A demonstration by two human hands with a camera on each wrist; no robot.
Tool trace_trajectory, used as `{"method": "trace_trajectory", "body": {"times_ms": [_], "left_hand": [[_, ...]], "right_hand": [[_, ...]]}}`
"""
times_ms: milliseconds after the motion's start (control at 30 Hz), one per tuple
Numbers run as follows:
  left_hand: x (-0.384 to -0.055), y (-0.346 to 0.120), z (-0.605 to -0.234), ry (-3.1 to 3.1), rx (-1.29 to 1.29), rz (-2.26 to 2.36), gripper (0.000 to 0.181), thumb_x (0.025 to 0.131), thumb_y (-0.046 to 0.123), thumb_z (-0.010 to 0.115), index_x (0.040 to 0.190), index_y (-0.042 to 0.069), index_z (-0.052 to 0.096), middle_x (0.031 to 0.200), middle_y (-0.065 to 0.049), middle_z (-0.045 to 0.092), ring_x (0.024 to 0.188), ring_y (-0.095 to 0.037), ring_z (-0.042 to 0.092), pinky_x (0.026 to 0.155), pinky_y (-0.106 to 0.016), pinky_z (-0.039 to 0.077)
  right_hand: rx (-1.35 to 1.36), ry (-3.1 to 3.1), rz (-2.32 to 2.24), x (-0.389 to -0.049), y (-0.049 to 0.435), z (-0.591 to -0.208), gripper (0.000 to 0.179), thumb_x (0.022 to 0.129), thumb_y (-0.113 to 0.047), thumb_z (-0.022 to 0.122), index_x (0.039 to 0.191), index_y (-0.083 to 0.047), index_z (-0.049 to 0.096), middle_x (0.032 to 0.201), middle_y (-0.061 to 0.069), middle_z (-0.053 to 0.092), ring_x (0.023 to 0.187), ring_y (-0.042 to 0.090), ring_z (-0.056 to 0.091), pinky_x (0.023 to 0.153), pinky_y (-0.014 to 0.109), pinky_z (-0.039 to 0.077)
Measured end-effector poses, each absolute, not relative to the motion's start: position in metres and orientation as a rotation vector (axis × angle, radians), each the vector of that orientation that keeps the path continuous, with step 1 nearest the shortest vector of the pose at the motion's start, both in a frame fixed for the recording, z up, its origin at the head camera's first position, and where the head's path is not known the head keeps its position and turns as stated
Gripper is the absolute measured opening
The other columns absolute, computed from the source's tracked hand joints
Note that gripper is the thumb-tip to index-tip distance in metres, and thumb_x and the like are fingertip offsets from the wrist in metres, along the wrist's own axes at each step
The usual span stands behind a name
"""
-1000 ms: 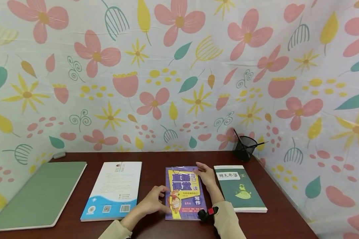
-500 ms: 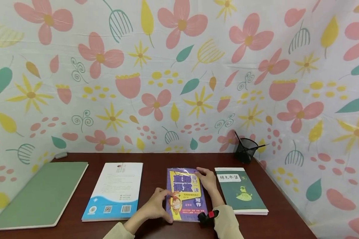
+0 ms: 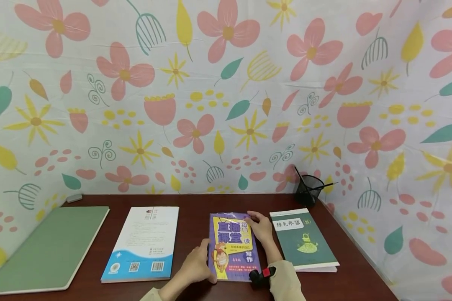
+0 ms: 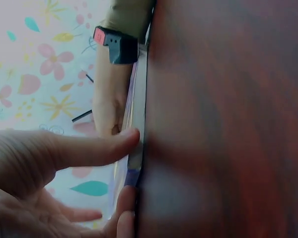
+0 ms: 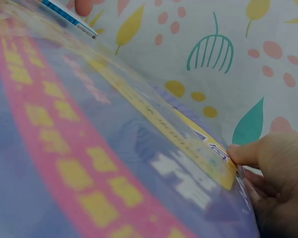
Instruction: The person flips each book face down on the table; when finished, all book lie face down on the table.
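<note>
A purple and yellow book (image 3: 229,251) in a shiny wrapper lies on the table in front of me. My left hand (image 3: 196,262) is at its lower left corner. In the left wrist view that thumb reaches the book's page edge (image 4: 137,111), and curled fingertips sit low by its spine. My right hand (image 3: 261,228) grips the upper right edge. The right wrist view shows the thumb on the cover and the other fingers curled beside the edge.
A white and blue book (image 3: 145,238) and a large green board-like folder (image 3: 49,246) lie to the left. On the right is a dark green book (image 3: 301,242), its cover slightly askew. A black mesh pen holder (image 3: 308,190) stands tipped at the back right.
My left hand has closed in on the purple book's left edge. The right hand stays at the upper right edge. The dark green book's cover has shifted slightly, baring white pages below.
</note>
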State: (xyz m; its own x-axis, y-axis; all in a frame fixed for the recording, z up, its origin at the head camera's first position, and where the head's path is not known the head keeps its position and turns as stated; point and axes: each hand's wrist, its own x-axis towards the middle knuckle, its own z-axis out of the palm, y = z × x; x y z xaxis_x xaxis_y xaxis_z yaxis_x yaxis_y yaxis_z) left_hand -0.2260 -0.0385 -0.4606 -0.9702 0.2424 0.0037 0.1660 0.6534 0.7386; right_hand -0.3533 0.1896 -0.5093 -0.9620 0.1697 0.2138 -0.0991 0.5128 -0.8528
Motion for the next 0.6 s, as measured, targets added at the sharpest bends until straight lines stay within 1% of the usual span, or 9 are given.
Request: {"method": "trace_trajectory", "body": {"times_ms": [67,133,200,267,333,433,533,600], "left_hand": [[-0.2265,-0.0372,-0.4616,2.776,0.271,1.214,0.101,0.048,0.006,0.095,0.132,-0.010,0.042,0.100,-0.023,0.067,0.089,-0.034,0.066,0.076,-0.052,0.053],[-0.2278,-0.0366,-0.4627,2.775,0.202,1.204,0.097,0.048,0.008,0.095,0.129,-0.012,0.046,0.093,-0.019,0.069,0.085,-0.031,0.067,0.074,-0.053,0.052],[-0.2285,-0.0365,-0.4637,2.776,0.159,1.187,0.089,0.049,0.010,0.095,0.123,-0.011,0.052,0.084,-0.011,0.069,0.079,-0.024,0.065,0.072,-0.052,0.050],[-0.2291,-0.0371,-0.4648,2.767,0.147,1.193,0.081,0.050,0.011,0.095,0.117,-0.010,0.056,0.077,-0.005,0.066,0.074,-0.020,0.060,0.069,-0.049,0.049],[-0.2293,-0.0379,-0.4662,2.749,0.140,1.212,0.076,0.050,0.011,0.094,0.114,-0.008,0.058,0.076,-0.003,0.063,0.073,-0.018,0.058,0.067,-0.044,0.047],[-0.2294,-0.0399,-0.4676,2.730,0.118,1.223,0.068,0.051,0.012,0.094,0.107,-0.005,0.059,0.081,-0.005,0.062,0.075,-0.019,0.057,0.066,-0.041,0.045],[-0.2287,-0.0416,-0.4688,2.730,0.100,1.209,0.059,0.052,0.015,0.095,0.098,-0.001,0.061,0.083,-0.006,0.061,0.077,-0.020,0.056,0.065,-0.040,0.045],[-0.2277,-0.0424,-0.4690,2.735,0.098,1.197,0.055,0.052,0.017,0.095,0.093,0.001,0.062,0.081,-0.005,0.061,0.076,-0.020,0.056,0.065,-0.039,0.044]], "right_hand": [[-0.075,-2.473,1.456,-0.3525,0.1897,-0.5107,0.031,0.092,-0.018,0.067,0.121,-0.006,0.068,0.119,0.019,0.068,0.110,0.033,0.063,0.088,0.043,0.052],[-0.079,-2.464,1.465,-0.3528,0.1893,-0.5118,0.032,0.092,-0.019,0.067,0.121,-0.007,0.068,0.119,0.019,0.067,0.111,0.033,0.063,0.088,0.043,0.052],[-0.090,-2.458,1.476,-0.3539,0.1888,-0.5117,0.032,0.092,-0.019,0.067,0.122,-0.008,0.067,0.120,0.018,0.067,0.111,0.033,0.062,0.089,0.043,0.052],[-0.104,-2.452,1.485,-0.3547,0.1881,-0.5110,0.032,0.092,-0.019,0.067,0.122,-0.008,0.068,0.120,0.018,0.067,0.111,0.032,0.062,0.088,0.042,0.052],[-0.111,-2.449,1.483,-0.3552,0.1876,-0.5104,0.031,0.092,-0.019,0.067,0.121,-0.007,0.068,0.119,0.019,0.067,0.110,0.032,0.062,0.087,0.042,0.052],[-0.112,-2.453,1.497,-0.3553,0.1877,-0.5099,0.032,0.092,-0.018,0.067,0.122,-0.007,0.067,0.120,0.019,0.067,0.110,0.032,0.062,0.087,0.041,0.052],[-0.101,-2.475,1.470,-0.3544,0.1893,-0.5094,0.032,0.092,-0.017,0.067,0.121,-0.004,0.067,0.118,0.021,0.067,0.108,0.033,0.063,0.086,0.040,0.052],[-0.118,-2.485,1.442,-0.3535,0.1908,-0.5090,0.031,0.091,-0.017,0.068,0.118,-0.002,0.068,0.114,0.021,0.068,0.103,0.032,0.064,0.083,0.039,0.052]]}}
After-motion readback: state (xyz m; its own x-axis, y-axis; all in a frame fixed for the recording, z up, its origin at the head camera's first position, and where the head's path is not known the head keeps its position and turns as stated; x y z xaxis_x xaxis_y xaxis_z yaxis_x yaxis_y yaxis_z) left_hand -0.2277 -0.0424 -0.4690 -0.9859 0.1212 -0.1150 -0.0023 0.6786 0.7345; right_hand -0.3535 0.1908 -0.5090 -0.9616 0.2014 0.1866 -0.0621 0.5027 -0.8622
